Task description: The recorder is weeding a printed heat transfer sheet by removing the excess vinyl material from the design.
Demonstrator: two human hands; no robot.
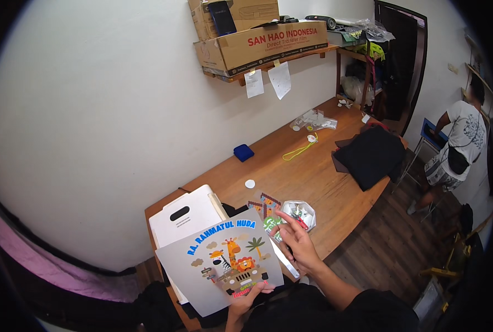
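Note:
My left hand point(250, 292) grips the lower edge of a grey printed sheet point(224, 260) with a cartoon of animals in a car, holding it up over the table's near end. My right hand point(295, 243) hovers to the right of the sheet with fingers spread, next to a clear plastic bag of small items point(302, 213). A thin white strip point(286, 260) runs under the right hand; whether the hand holds it is unclear. More colourful printed pieces point(264, 206) lie just behind the sheet.
A white box with a handle slot point(188, 216) sits on the wooden table point(313, 177). Farther along lie a blue pad point(243, 152), a yellow cord point(299, 149), dark cloth point(371, 155). Cardboard boxes point(263, 41) fill a wall shelf. Another person point(457, 149) stands at right.

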